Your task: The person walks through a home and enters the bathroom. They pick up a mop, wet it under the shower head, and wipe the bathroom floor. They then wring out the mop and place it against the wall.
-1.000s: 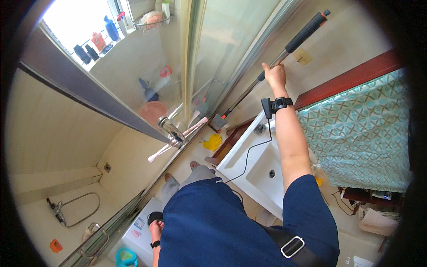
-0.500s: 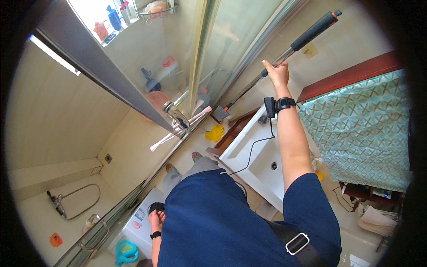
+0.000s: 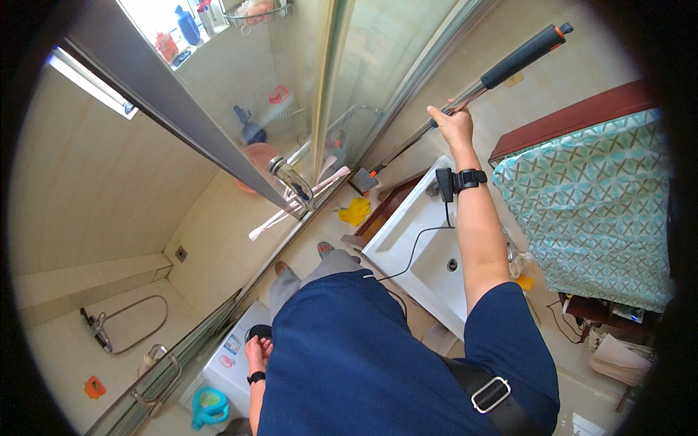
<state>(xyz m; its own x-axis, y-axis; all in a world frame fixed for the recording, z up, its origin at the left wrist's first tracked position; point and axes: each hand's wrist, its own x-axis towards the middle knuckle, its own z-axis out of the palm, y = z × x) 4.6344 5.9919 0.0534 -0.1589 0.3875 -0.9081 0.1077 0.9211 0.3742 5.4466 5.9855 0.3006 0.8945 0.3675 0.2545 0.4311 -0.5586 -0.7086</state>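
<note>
My right hand (image 3: 455, 128) is closed round the metal pole of a long-handled mop (image 3: 413, 140), stretched out ahead at the right. The mop's black foam grip (image 3: 525, 57) points to the upper right. Its flat grey head (image 3: 364, 181) rests low by the shower door track. Down at my left side hangs my left hand (image 3: 259, 352), its fingers loosely curled and apart, with nothing visible in them. It is close to a dark round shape (image 3: 259, 332) at the white appliance (image 3: 231, 357) with stickers.
A yellow glove (image 3: 355, 211) lies on the floor near the mop head. The white washbasin (image 3: 429, 269) stands under my right forearm, beside a patterned curtain (image 3: 582, 203). Glass shower panels (image 3: 363, 73) with a metal handle (image 3: 292, 180) rise ahead. A turquoise plastic item (image 3: 209, 408) sits lower left.
My view has shifted slightly, so the surroundings sit a little lower and further right. My right hand still grips the mop pole, and my left hand still hangs at my side.
</note>
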